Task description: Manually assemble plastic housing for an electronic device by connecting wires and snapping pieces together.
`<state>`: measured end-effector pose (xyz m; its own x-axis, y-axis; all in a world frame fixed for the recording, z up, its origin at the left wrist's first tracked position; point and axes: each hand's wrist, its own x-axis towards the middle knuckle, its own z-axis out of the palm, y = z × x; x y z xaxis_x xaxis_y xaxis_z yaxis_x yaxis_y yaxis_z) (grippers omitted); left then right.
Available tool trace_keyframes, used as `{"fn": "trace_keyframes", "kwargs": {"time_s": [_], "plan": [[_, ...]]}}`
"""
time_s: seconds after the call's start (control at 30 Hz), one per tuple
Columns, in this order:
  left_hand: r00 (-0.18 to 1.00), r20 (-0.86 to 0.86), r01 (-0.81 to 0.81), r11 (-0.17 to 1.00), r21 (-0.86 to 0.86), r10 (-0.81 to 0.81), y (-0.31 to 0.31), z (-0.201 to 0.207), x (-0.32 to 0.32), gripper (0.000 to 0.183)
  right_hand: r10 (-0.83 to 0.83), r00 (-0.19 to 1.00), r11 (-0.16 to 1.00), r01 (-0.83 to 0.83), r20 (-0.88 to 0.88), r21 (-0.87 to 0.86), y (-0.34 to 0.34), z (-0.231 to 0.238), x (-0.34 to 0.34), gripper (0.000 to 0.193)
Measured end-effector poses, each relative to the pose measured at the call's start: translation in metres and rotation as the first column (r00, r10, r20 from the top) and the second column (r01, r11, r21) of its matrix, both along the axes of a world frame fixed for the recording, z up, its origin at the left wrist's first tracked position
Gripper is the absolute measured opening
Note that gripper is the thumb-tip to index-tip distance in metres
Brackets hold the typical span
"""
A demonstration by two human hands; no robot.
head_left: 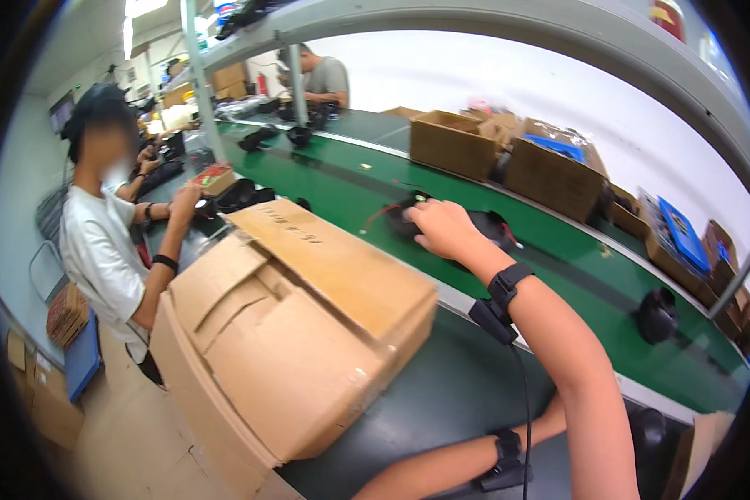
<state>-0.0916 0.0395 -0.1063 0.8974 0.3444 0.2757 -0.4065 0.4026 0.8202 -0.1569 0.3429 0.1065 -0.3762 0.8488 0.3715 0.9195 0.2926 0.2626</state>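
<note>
My right arm reaches across to the green conveyor belt (358, 187). The fingers of my right hand (446, 227) are bent and closed on a black plastic part (402, 218) with thin red wires. Just right of that hand lies another dark curved part (490, 227) with a white-tipped wire. My left forearm (433, 468) enters low in the picture and passes behind my right arm, which hides the left fingers. Close by, on the far side of my right arm, is a round black part (647, 430).
A large cardboard box (308, 358) stands at my left on the dark bench (417, 392). Farther along the belt sits a black round part (658, 315). Cardboard bins (554, 175) line its far side. A shelf beam (508, 37) crosses overhead. A co-worker (100, 225) works at left.
</note>
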Motion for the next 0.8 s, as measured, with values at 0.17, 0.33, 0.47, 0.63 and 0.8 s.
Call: {"fn": "trace_keyframes", "kwargs": {"time_s": [0.17,0.33,0.47,0.63,0.8], "plan": [[0.959,-0.112,-0.179,0.868,0.463,0.258,-0.015,-0.024,0.021,0.021,-0.130,0.988,0.991,0.132,-0.080,0.015,0.036,-0.043,-0.005,0.035],[0.920,-0.186,-0.211,0.837,0.504,0.344,0.006,0.048,-0.005,0.006,-0.160,0.986,0.984,0.156,0.037,0.089,0.032,-0.057,-0.012,0.031],[0.938,-0.164,-0.127,0.742,0.658,0.306,0.017,0.052,-0.021,0.018,-0.232,0.972,0.972,0.233,0.024,-0.036,0.015,-0.047,-0.014,0.035],[0.962,-0.133,-0.026,0.563,0.826,0.239,0.021,0.064,-0.040,0.035,-0.281,0.700,0.944,0.080,-0.657,-0.319,-0.035,-0.010,0.001,0.038],[0.929,0.269,-0.365,0.739,0.567,0.252,0.030,0.074,-0.058,0.028,-0.049,0.659,0.996,-0.021,-0.750,-0.084,-0.150,0.028,-0.015,0.035]]}}
